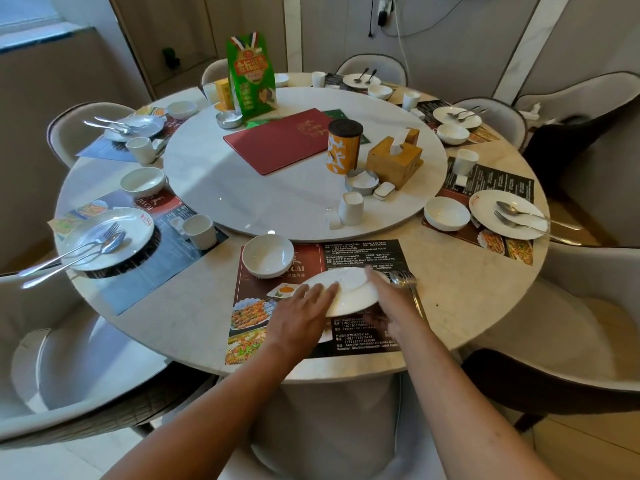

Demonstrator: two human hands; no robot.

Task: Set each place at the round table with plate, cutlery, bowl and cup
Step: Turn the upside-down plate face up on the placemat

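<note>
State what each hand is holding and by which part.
Both hands hold the white plate: the left hand at its left rim, the right hand at its right rim. The exact grip is blurred.

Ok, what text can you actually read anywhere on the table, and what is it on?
"CAI": near placemat, beside the bowl.
"(+62)" phone numbers: same placemat, lower part; other digits too blurred.
Green bag: large gold characters, unreadable.
Red menu: gold emblem, too small.
Left plate: red rim mark, unreadable.
Other placemats: print too small.
</note>
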